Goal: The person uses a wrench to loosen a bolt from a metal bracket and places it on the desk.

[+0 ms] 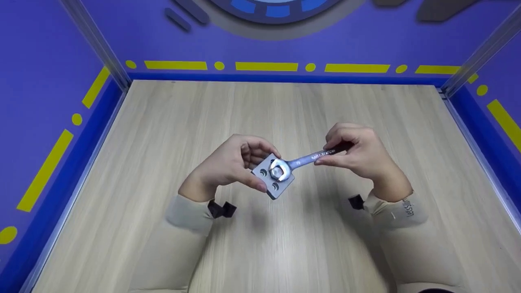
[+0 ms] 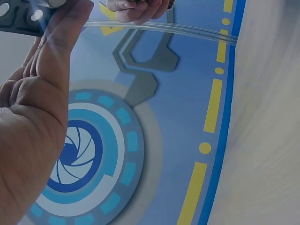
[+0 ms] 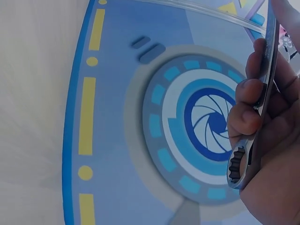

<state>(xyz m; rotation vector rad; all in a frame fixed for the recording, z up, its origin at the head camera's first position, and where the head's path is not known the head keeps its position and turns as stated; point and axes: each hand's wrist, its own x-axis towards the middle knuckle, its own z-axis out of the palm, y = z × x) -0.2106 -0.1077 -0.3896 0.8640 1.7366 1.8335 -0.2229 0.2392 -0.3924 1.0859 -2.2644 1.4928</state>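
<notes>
My left hand (image 1: 228,165) holds a square grey metal plate (image 1: 268,181) above the table, thumb at its near edge and fingers at the far one. Round holes show in the plate, and a hex bolt (image 1: 277,173) sits at its right corner. Around the bolt head lies the open end of a combination wrench (image 1: 303,161). My right hand (image 1: 358,152) grips the wrench's handle, with the toothed ring end (image 3: 237,166) against the palm in the right wrist view. The left wrist view catches only part of the plate (image 2: 18,21) at its top left.
Beneath both hands is a light wood-grain table (image 1: 195,118). Blue panels (image 1: 264,49) with yellow dashes wall its back and sides, joined by metal corner posts (image 1: 95,40). Black clips (image 1: 222,209) sit at the sleeve cuffs.
</notes>
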